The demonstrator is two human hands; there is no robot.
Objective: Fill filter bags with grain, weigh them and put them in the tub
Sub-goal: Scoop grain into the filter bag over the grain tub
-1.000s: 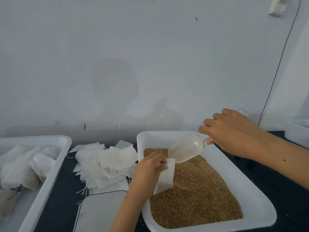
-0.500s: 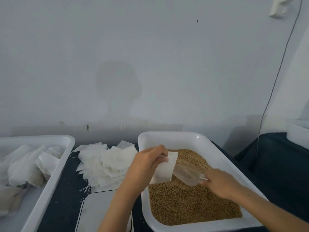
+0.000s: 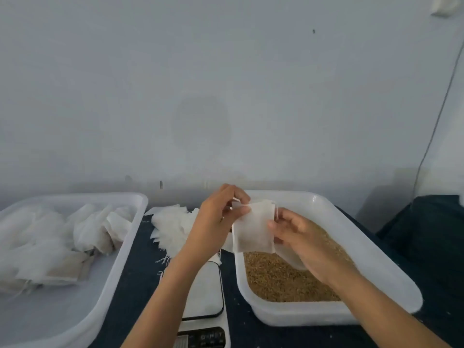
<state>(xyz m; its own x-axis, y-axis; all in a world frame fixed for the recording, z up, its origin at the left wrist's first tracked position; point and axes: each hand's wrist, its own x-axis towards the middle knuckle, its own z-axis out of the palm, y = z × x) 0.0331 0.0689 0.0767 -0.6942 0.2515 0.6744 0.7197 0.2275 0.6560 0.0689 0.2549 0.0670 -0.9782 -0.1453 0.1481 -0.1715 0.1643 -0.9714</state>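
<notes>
**Head view: two hands hold a filter bag over the grain**

Head camera looks down at two bare hands. The left hand [image 3: 218,217] pinches the top left edge of a white filter bag [image 3: 253,227] between thumb and fingers. The right hand [image 3: 298,237] pinches the bag's right side, by its thin string. Under the right palm sits a clear scoop [image 3: 292,258]; I cannot tell if the hand grips it. The bag hangs upright, just above the near left part of the grain [image 3: 288,277].

The grain fills a white tray [image 3: 371,262] on the right. Between the two arms, close to us, sits a small scale [image 3: 206,297] with a flat top. Far behind it is a pile of empty bags [image 3: 173,227]. On the left is a white tub [image 3: 120,252] with filled bags [image 3: 62,242] inside. All of it rests on a dark cloth [image 3: 135,280].
</notes>
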